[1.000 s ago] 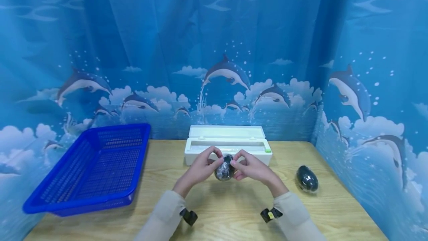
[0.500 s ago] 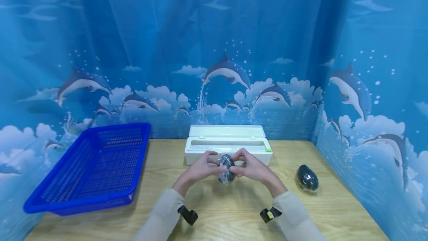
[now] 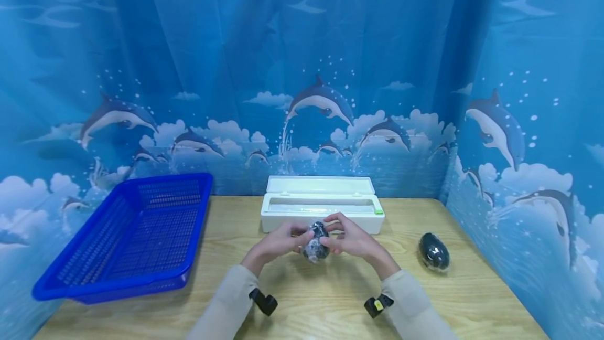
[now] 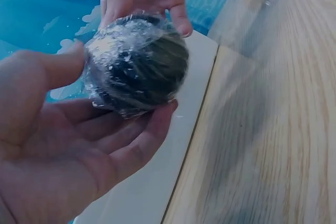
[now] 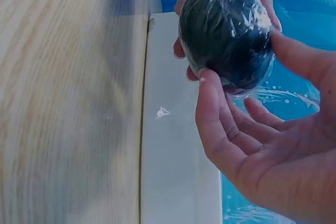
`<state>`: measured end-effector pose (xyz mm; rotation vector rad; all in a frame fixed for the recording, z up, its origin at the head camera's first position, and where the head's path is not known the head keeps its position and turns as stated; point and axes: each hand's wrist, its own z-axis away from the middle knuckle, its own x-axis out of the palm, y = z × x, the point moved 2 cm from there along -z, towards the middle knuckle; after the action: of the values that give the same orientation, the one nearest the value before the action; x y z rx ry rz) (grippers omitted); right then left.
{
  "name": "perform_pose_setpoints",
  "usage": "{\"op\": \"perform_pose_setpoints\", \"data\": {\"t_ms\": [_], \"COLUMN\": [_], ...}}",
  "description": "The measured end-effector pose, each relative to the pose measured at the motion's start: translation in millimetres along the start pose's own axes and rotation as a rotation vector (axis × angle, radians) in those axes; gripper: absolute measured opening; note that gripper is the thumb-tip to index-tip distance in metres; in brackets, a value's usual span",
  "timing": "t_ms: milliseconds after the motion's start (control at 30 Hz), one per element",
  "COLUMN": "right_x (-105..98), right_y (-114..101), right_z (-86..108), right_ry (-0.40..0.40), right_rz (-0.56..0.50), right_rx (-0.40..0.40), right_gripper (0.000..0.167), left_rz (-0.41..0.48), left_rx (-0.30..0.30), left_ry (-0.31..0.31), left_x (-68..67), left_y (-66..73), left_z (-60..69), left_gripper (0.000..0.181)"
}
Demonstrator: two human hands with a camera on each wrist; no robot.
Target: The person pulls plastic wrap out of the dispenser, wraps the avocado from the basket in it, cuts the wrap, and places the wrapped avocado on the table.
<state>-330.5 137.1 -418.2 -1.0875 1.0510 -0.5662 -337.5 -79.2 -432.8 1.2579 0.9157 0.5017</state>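
Note:
A dark, egg-shaped object point(image 3: 314, 250) wrapped in crinkled cling film is held between both hands, above the table in front of the white box. My left hand point(image 3: 278, 242) grips its left side, thumb on one face and curled fingers beneath it in the left wrist view. On the other side my right hand point(image 3: 354, 240) holds it with thumb and fingertips, seen in the right wrist view around the wrapped object point(image 5: 226, 38). Its exact kind is hidden by the film. Another dark, film-wrapped oval object point(image 3: 434, 252) lies on the table to the right.
Behind the hands stands a long white box point(image 3: 273, 223) with its lid up and a green piece point(image 3: 379, 212) at its right end. A blue plastic basket point(image 3: 189, 240) sits at the left of the wooden table point(image 3: 311, 314). Dolphin-print curtains point(image 3: 226, 67) enclose the back and sides.
Both hands have shifted their fingers on the wrapped object and turned it. It tilted upright, then leaned over and dropped slightly. The other wrapped object, basket and box stay put.

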Motion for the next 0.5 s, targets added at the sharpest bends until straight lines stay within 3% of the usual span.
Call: {"op": "perform_pose_setpoints", "data": {"t_ms": [133,233,367,500], "right_x": [0.2,-0.3,0.1,1.7], "right_y": [2.1,4.1,7.3,12.1], "right_z": [-0.6,-0.4,-0.1,0.5], "right_ry": [-0.023,-0.028,-0.033,-0.059], "right_rz": [-0.001,0.01,0.014,0.015], "right_rx": [0.006,0.033,0.089,0.093], "right_gripper": [0.068,0.07,0.071,0.072], "left_rz": [0.063,0.07,0.077,0.032], "left_rx": [-0.021,-0.03,-0.047,-0.073], "left_ry": [-0.079,-0.09,-0.047,0.003], "left_x": [-2.0,-2.6,-0.7,2.8], "left_y": [-3.0,-5.5,-7.1,-8.5], "left_z": [2.3,2.6,0.9,1.1], "left_gripper": [0.04,0.038,0.036,0.035]}}
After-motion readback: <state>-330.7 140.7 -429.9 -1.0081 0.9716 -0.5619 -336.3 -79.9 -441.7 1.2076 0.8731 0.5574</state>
